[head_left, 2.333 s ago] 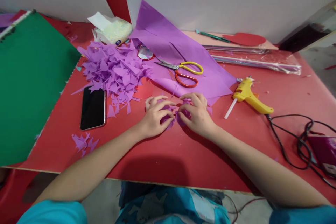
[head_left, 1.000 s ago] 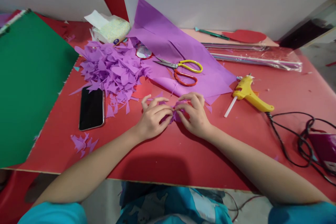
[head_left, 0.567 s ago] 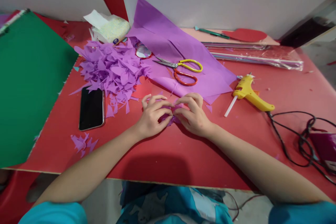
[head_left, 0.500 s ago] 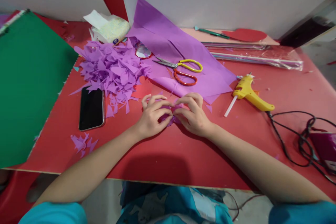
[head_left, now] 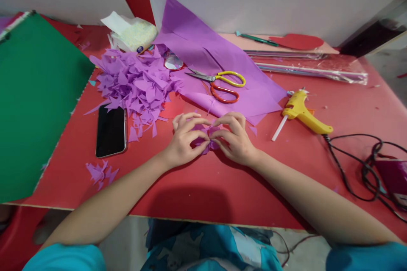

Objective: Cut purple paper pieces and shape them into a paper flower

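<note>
Between my two hands is a small cut piece of purple paper, partly covered by my fingers. My left hand pinches its left side between thumb and fingers. From the right, my right hand pinches the same piece, and the fingertips of both hands nearly meet. Just beyond the hands lies a large purple paper sheet, with scissors with one yellow and one red handle resting on it. To the upper left is a heap of purple paper cutouts.
A black phone lies left of my hands, near a green board. On the right are a yellow glue gun and its black cable. Behind are a tissue pack, plastic-wrapped sticks and a green pen.
My fingers have shifted very slightly around the purple paper, with a little more of it showing between them. The other things lie as before.
</note>
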Action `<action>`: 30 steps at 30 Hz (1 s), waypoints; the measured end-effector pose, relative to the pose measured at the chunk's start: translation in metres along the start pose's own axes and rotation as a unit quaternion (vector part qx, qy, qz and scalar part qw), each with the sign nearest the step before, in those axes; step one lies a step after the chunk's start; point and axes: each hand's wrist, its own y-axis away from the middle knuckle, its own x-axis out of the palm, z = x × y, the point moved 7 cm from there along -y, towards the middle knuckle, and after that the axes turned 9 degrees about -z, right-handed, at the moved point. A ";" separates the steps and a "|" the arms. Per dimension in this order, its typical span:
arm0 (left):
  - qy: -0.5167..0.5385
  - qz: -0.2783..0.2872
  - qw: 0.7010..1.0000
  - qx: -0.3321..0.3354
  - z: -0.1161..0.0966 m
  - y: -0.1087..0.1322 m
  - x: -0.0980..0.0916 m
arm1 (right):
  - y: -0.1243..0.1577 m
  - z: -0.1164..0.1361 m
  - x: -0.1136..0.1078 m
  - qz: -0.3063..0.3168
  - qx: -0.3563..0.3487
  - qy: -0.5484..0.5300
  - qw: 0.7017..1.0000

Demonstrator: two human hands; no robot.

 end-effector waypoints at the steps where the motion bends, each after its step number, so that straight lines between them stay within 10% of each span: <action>1: 0.004 0.005 1.000 0.004 0.000 0.000 0.000 | 0.000 0.000 0.000 -0.002 -0.001 -0.001 1.000; 30: 0.009 -0.031 0.999 -0.013 0.002 0.002 -0.002 | 0.002 -0.004 -0.002 -0.031 0.024 -0.051 0.998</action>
